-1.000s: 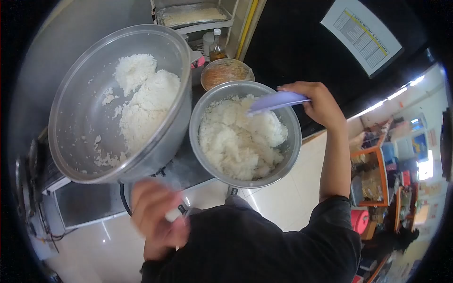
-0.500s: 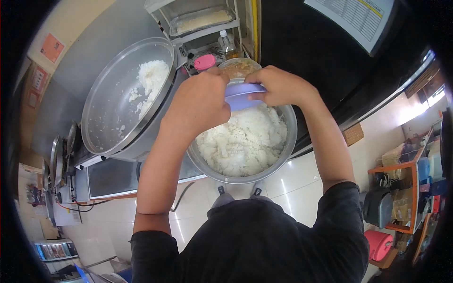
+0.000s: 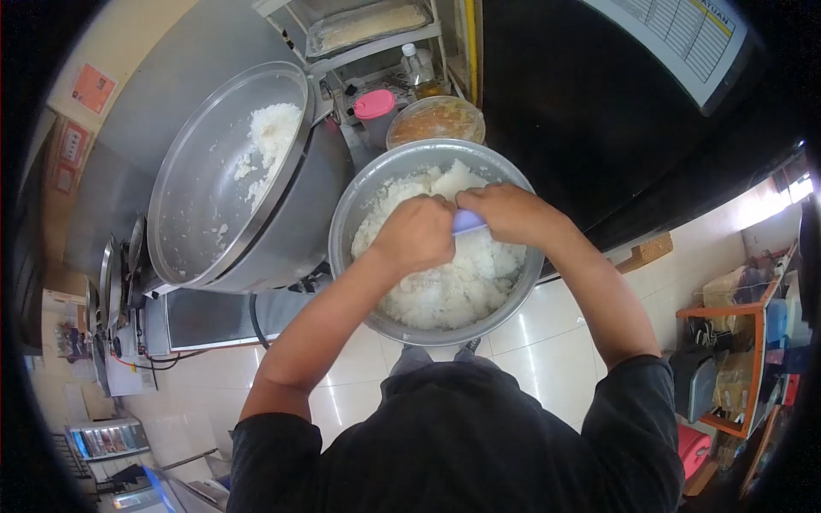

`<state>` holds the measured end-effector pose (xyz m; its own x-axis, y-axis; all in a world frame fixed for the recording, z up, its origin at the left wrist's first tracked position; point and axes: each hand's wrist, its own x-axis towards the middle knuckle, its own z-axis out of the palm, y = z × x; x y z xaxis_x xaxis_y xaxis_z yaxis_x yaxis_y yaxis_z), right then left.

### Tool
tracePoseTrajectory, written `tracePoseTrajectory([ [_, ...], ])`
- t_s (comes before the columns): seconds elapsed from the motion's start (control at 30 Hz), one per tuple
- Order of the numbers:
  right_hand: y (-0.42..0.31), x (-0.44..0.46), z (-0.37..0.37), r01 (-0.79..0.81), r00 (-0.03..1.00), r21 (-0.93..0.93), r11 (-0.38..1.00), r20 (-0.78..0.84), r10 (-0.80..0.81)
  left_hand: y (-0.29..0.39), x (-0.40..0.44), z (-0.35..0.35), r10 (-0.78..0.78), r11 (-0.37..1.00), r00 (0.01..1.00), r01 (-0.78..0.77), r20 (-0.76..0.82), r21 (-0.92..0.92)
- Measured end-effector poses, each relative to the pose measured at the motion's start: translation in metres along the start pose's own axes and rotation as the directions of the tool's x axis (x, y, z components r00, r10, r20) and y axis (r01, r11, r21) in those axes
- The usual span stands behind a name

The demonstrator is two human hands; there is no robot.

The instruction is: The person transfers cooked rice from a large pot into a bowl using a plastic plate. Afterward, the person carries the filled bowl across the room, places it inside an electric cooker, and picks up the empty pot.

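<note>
Cooked white rice (image 3: pixel 449 295) fills a large round metal basin (image 3: pixel 339 227) in front of me. Over the middle of the rice, my left hand (image 3: pixel 417 232) is closed on one side of a purple plastic bowl (image 3: pixel 468 222). My right hand (image 3: pixel 510 215) grips the other side, close beside the left. Only a small strip of the bowl shows between the hands, low against the rice; its lower part is hidden. A wide metal pot (image 3: pixel 321 192) stands to the left, its open, tilted inside (image 3: pixel 201 188) bearing a leftover clump of rice (image 3: pixel 272 141).
Behind the basin are a plastic-covered container of orange-brown food (image 3: pixel 436 124), a pink-lidded cup (image 3: pixel 375 104) and a bottle (image 3: pixel 419 73). A rack holds a tray (image 3: pixel 368 30). A black surface (image 3: pixel 564 111) lies at the right, with a printed sheet (image 3: pixel 684 43) on it.
Both hands have come down and nearer to me, bringing the purple bowl from the basin's far rim into the middle of the rice. The far rim is now uncovered.
</note>
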<state>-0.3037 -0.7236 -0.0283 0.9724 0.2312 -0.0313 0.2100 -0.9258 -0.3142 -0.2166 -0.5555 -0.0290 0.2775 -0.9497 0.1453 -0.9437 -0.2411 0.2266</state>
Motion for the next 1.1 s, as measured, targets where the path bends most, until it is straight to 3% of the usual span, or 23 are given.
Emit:
tracePoseTrajectory([
  [0.1,-0.005,0.004,-0.014,-0.05,0.999,0.047,0.998,0.024,0.049,-0.004,0.004,-0.015,-0.009,0.998,0.999,0.007,0.035,0.062],
  [0.2,-0.029,-0.004,-0.081,-0.057,0.998,0.167,0.984,0.0,0.058,0.01,0.006,-0.074,0.056,0.994,0.99,-0.043,-0.13,0.103],
  [0.3,-0.028,0.009,-0.092,0.0,0.977,-0.018,1.0,-0.213,-0.004,0.009,0.018,-0.092,0.03,0.977,0.983,0.01,-0.181,0.213],
  [0.33,-0.012,0.025,-0.069,-0.051,0.995,0.022,0.998,-0.085,0.053,-0.005,0.019,-0.07,-0.026,0.979,0.995,0.045,-0.099,0.198],
  [0.43,0.017,0.043,-0.013,-0.047,0.998,0.065,0.997,-0.042,0.05,-0.04,0.025,-0.003,0.022,0.973,0.994,0.004,-0.108,0.233],
  [0.57,0.043,0.055,0.015,0.072,0.973,0.108,0.992,-0.225,-0.046,-0.056,0.043,-0.016,-0.111,0.979,0.987,0.089,0.113,0.186],
  [0.63,0.034,0.061,-0.019,0.106,0.964,0.085,0.991,-0.255,-0.082,-0.057,0.043,-0.04,-0.064,0.975,0.996,0.051,0.054,0.219],
  [0.7,0.002,0.053,-0.075,0.012,0.979,0.079,0.997,-0.202,0.004,-0.053,0.047,-0.077,0.001,0.977,0.999,0.005,-0.032,0.213],
  [0.77,-0.019,0.05,-0.082,-0.022,0.989,0.049,0.999,-0.148,0.029,-0.036,0.033,-0.114,0.072,0.985,0.99,-0.053,-0.119,0.161],
  [0.83,-0.022,0.055,-0.053,0.002,0.996,-0.024,1.0,-0.088,-0.005,-0.047,0.015,-0.085,0.019,0.991,0.999,-0.025,0.048,0.13],
  [0.87,-0.019,0.055,-0.031,-0.008,0.99,0.053,0.999,-0.143,0.015,-0.059,0.012,-0.065,-0.003,0.993,0.991,-0.012,0.132,0.118],
  [0.97,-0.016,0.071,-0.001,0.03,0.986,0.145,0.989,-0.165,-0.006,-0.098,-0.004,-0.026,0.075,0.997,0.996,-0.075,0.038,-0.009],
  [1.1,-0.029,0.076,-0.049,0.093,0.994,0.008,0.996,-0.053,-0.093,-0.076,0.003,-0.083,0.046,0.998,0.999,-0.047,0.029,0.042],
])
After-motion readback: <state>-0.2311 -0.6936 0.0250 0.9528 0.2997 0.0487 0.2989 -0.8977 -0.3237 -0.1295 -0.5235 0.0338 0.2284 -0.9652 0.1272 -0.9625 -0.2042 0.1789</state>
